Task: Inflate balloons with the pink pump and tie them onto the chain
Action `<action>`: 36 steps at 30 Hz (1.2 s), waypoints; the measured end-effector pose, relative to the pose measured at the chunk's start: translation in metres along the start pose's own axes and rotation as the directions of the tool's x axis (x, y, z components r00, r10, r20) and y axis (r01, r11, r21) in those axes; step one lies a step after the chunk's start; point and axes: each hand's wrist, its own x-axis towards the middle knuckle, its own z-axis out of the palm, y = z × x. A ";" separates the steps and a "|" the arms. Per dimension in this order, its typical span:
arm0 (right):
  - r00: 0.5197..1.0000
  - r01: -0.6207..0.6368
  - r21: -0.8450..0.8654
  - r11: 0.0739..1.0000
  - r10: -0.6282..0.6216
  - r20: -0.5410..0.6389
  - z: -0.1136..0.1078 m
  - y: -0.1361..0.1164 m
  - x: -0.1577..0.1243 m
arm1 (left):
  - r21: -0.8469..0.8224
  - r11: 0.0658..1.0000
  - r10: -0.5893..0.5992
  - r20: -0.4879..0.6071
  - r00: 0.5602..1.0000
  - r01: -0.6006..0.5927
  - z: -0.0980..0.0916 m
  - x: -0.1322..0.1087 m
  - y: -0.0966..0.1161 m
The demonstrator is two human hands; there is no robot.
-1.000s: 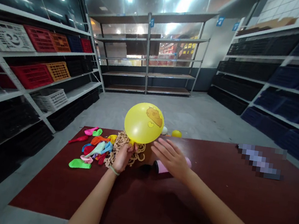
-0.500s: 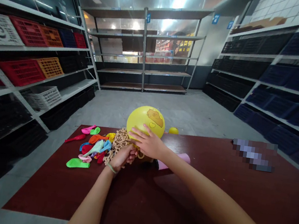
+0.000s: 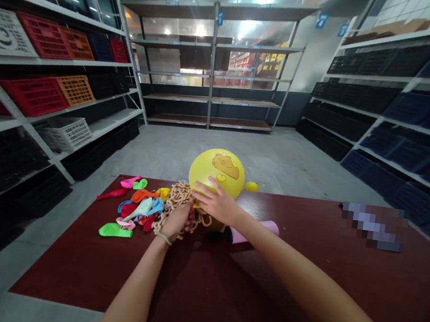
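A blown-up yellow balloon (image 3: pixel 217 169) with an orange cartoon print sits at the far side of the dark red table (image 3: pixel 261 285). My right hand (image 3: pixel 215 203) lies on its lower front, fingers spread. My left hand (image 3: pixel 178 221) is closed around the balloon's neck, right over a heap of tan looped clips (image 3: pixel 177 198). Its fingertips are partly hidden behind my right hand.
Several flat balloons (image 3: pixel 134 208) in mixed colours lie left of the clips. A pink cylinder (image 3: pixel 255 230) lies right of my hands. A small yellow balloon (image 3: pixel 252 186) shows beyond the table edge. Shelving with crates lines the left, back and right walls.
My right hand went from hovering beside the balloon onto its front. The balloon has come down and a little to the right; my left hand stayed at its neck.
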 end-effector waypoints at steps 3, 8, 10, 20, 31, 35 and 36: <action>1.000 -0.008 0.011 1.000 0.007 0.029 -0.002 0.001 0.002 | -0.024 0.998 0.056 -0.165 0.985 -0.061 0.006 0.007 -0.007; 0.998 -0.014 -0.005 1.000 0.014 0.064 -0.006 0.004 0.000 | -0.114 0.993 -0.017 -0.044 0.999 0.012 0.000 0.009 -0.008; 0.998 -0.003 -0.007 1.000 0.003 0.060 -0.006 0.005 -0.002 | -0.153 0.988 -0.020 0.005 1.000 0.021 -0.004 0.009 -0.007; 0.996 0.071 -0.070 0.995 -0.067 0.063 -0.016 0.012 -0.009 | -0.050 0.994 0.098 -0.050 0.994 -0.100 -0.006 0.010 -0.007; 0.992 -0.116 0.021 0.993 0.115 0.060 -0.039 0.011 0.001 | -0.015 0.947 0.309 -0.238 0.921 -0.322 -0.006 0.006 -0.001; 0.961 -0.272 0.186 0.944 0.256 0.106 -0.040 0.004 -0.004 | -0.081 0.939 0.282 -0.374 0.883 -0.334 -0.020 0.013 -0.003; 0.952 -0.297 0.209 0.932 0.272 0.142 -0.038 0.002 -0.006 | -0.094 0.946 0.255 -0.374 0.892 -0.310 -0.022 0.015 -0.004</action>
